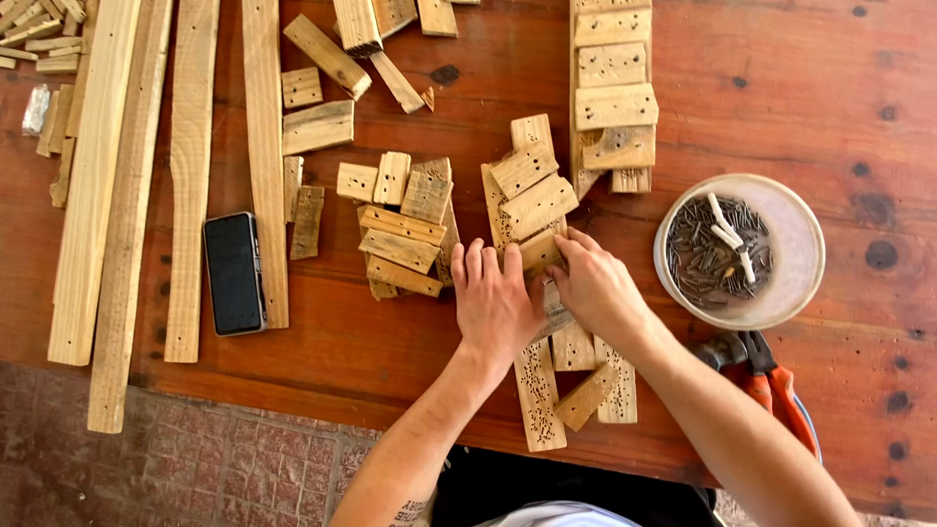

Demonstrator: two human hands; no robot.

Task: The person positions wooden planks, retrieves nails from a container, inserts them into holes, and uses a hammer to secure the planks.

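My left hand (pixel 494 301) lies flat, fingers together, on small wooden blocks near the table's front. My right hand (pixel 593 288) is beside it, fingers curled around a short wooden block (pixel 540 250) at the bottom of a heap of blocks (pixel 527 190). Under and in front of both hands lie longer wood pieces with many small nail holes (pixel 539 400). What is under the palms is hidden.
A second heap of short blocks (pixel 400 234) lies left of my hands. A black phone (pixel 233 274) rests between long wooden slats (pixel 190 176). A white bowl of dark nails (pixel 795 244) sits to the right, orange-handled pliers (pixel 771 376) below it. The red wooden table (pixel 761 98) ends near me.
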